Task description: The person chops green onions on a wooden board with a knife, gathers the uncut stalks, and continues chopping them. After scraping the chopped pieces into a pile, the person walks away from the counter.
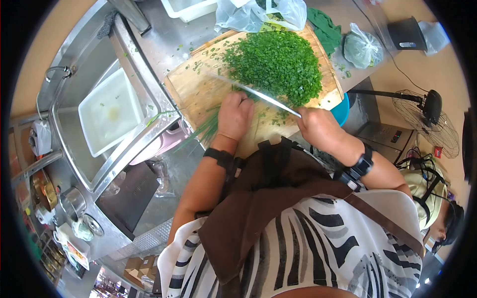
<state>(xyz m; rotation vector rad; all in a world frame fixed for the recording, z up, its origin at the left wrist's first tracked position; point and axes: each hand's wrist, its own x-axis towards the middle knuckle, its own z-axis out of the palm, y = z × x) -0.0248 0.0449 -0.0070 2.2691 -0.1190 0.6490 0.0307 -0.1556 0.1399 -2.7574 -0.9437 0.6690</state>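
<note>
On the wooden board [181, 89], which lies upon the metal desk [154, 47], is a big heap of chopped greens [280, 64], covering much of its far and right part. Small cut rings are scattered around the heap. Nearer to me are some long green stalks [204, 128], not chopped, which extend from beneath my left fingers [241, 98] toward the left, past the edge of the board. These fingers are curled narrow over the stalks and press them to the board. My right fingers [306, 115] are closed around the handle of a knife [266, 99]; the handle itself is mostly hidden in them. The blade lies slantwise, between the heap and my left fingers, with its tip pointing to the far left. It is very near to these fingers, but I cannot tell if it touches the stalks.

Behind the heap are thin plastic bags [288, 15], and to the right of them a green cloth [324, 31] and a filled, tied bag [361, 48]. To my left is a metal sink [67, 119], with a white tray [97, 111] inside it.
</note>
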